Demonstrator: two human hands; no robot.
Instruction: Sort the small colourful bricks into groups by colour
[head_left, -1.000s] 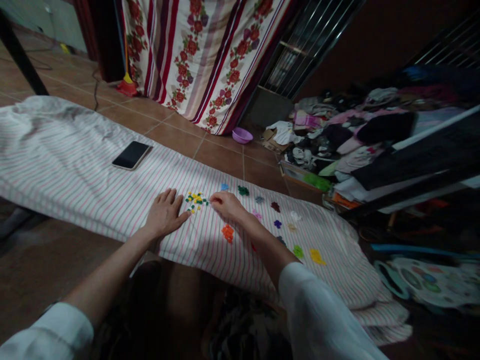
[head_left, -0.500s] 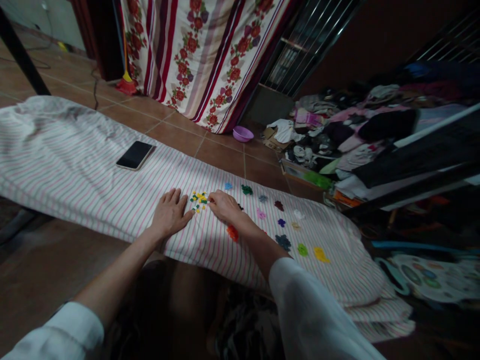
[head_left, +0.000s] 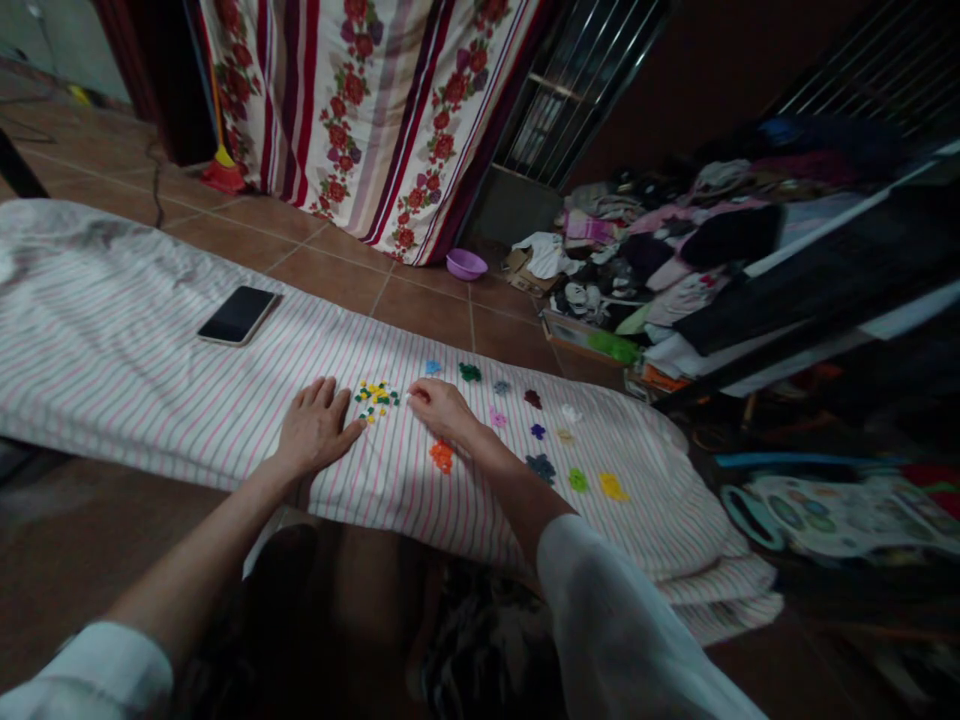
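Note:
My left hand point(head_left: 319, 428) lies flat on the striped cloth with its fingers spread. Its thumb reaches the near edge of a loose cluster of small yellow and green pieces point(head_left: 377, 394). To the right of that cluster, my right hand point(head_left: 441, 408) is closed in a pinch just above the cloth. A tiny whitish spot shows at its fingertips, too small to name. Close to this hand lie an orange pile point(head_left: 442, 457), a pink pile point(head_left: 497, 416), a light blue pile point(head_left: 433, 367) and a dark green pile point(head_left: 469, 372). My right forearm covers part of the cloth.
Further right are more small piles, among them slate point(head_left: 540, 468), lime green point(head_left: 577, 480) and yellow point(head_left: 613, 487). A phone point(head_left: 238, 315) lies on the left of the striped cloth point(head_left: 135, 350). Beyond it, a purple basin point(head_left: 466, 264) stands on the tiled floor near heaped clothes point(head_left: 675, 240).
My right hand has drawn slightly away from the yellow and green cluster, still pinched. My left hand stays flat beside the cluster. The whole view has shifted, so things appear further left.

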